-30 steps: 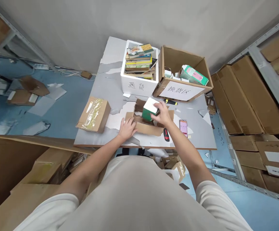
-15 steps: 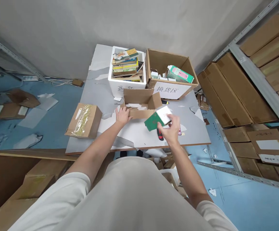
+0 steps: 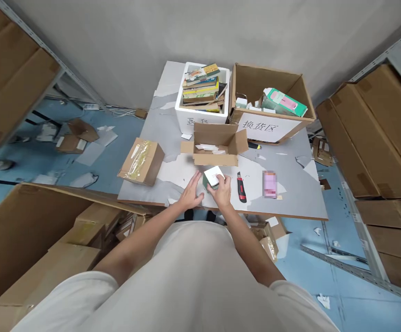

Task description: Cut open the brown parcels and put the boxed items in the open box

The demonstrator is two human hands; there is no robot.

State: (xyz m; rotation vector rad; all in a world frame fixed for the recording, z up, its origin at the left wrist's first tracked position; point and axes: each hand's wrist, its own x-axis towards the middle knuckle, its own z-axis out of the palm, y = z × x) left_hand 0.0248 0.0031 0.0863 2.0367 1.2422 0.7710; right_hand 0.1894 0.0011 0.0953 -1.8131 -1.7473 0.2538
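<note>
My right hand (image 3: 222, 190) grips a small green-and-white box (image 3: 214, 176), its white face turned up, near the front of the table. Beside it on the left is my left hand (image 3: 191, 193), fingers stretched out and close to the box; whether they touch it I cannot tell. Just behind them stands an open cardboard box (image 3: 215, 159) with white paper pieces inside. A red-and-black utility knife (image 3: 242, 188) lies to the right of my right hand. Further right is a pink, blurred packet (image 3: 270, 184).
A white foam box (image 3: 201, 121) of stacked books and a large labelled carton (image 3: 273, 127) stand at the back. A taped cardboard box (image 3: 142, 161) sits on the left of the table (image 3: 300, 184). Shelves with cartons (image 3: 376, 124) rise at the right.
My right hand has brought the green-and-white box left and nearer my body, turning its white face up. My left hand has left the open carton and come beside it. The view has shifted.
</note>
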